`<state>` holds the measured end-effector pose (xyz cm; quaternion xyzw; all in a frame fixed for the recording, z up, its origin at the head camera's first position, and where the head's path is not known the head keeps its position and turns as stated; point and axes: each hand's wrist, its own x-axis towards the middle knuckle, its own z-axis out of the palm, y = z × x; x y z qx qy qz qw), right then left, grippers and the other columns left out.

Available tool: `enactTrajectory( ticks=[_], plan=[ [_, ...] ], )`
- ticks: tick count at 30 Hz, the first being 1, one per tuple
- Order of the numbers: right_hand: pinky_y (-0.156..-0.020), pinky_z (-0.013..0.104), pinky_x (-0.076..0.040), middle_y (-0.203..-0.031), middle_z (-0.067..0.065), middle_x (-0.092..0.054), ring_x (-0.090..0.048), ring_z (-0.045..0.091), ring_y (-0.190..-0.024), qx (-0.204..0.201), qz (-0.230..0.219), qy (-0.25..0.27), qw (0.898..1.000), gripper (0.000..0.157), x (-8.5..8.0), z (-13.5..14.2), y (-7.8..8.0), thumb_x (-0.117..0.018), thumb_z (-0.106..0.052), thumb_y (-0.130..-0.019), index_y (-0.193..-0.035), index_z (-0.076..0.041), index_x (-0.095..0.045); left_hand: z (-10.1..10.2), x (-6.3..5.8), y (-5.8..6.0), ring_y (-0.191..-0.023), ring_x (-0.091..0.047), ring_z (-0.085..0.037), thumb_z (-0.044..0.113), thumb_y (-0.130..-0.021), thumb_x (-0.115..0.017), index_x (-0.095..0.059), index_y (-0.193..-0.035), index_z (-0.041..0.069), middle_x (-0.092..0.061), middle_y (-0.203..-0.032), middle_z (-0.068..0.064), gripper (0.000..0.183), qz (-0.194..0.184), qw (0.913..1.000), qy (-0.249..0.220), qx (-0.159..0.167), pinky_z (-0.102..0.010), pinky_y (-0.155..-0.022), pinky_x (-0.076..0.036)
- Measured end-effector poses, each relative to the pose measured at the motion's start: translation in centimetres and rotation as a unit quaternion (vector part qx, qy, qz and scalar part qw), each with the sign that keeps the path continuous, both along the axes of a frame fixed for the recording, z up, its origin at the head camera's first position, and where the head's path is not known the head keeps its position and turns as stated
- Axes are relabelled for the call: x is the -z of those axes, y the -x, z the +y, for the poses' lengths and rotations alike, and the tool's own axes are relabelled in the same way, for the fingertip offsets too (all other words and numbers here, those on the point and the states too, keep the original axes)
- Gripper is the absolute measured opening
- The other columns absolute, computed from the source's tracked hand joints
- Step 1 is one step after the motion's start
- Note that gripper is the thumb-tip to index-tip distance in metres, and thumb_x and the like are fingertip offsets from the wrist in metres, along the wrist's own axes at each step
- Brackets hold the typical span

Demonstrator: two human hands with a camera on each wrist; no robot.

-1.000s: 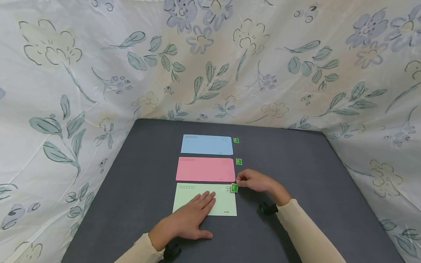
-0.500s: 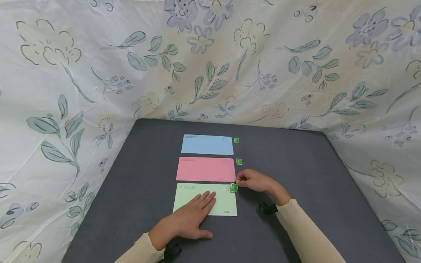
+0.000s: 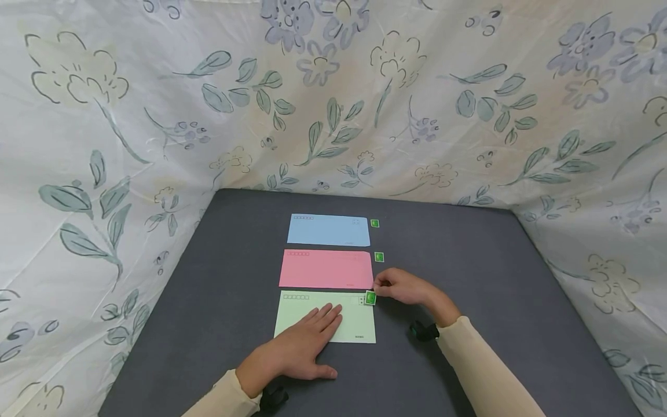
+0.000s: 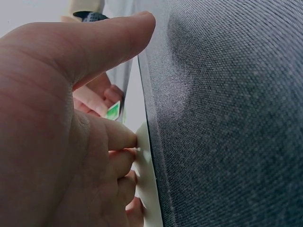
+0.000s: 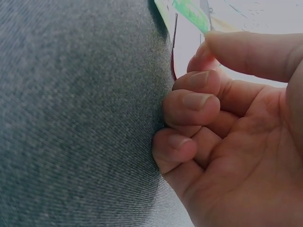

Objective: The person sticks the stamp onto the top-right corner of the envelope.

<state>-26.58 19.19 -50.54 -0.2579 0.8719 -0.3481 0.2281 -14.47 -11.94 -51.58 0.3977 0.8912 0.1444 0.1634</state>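
My left hand lies with spread, straight fingers on the pale green envelope, which is nearest me. In the left wrist view its fingertips touch the envelope's surface. Between thumb and forefinger, my right hand pinches the edge of a green stamp with a white border. The stamp hangs over the envelope's top right corner, partly covering the small printed box there. In the right wrist view the stamp is tilted at the thumb tip, and the other fingers are curled in against the dark cloth.
Beyond the green envelope lie a pink envelope and a blue envelope in a column. One stamp lies right of the pink envelope, another stamp right of the blue. A floral curtain surrounds the dark grey tabletop.
The stamp in my right hand has shifted very slightly left over the printed box. My left hand stays in place on the green envelope.
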Motion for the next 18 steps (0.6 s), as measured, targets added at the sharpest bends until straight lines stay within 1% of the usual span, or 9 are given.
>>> enactTrajectory(
  ticks=[18],
  plan=[
    [-0.063,0.032,-0.036,-0.073,-0.001,-0.052,-0.046,0.017,-0.067,0.007,-0.007,0.01,1.0,0.018,0.04,-0.21,-0.08,-0.064,-0.009,-0.107,-0.094,-0.006,-0.076,0.0,0.15,0.03,-0.166,-0.012,-0.026,0.061,-0.097,-0.073,-0.026,-0.171,0.002,-0.013,-0.181,-0.008,0.105,0.004,1.0,0.001,0.003,-0.043,-0.132,-0.016]
  ],
)
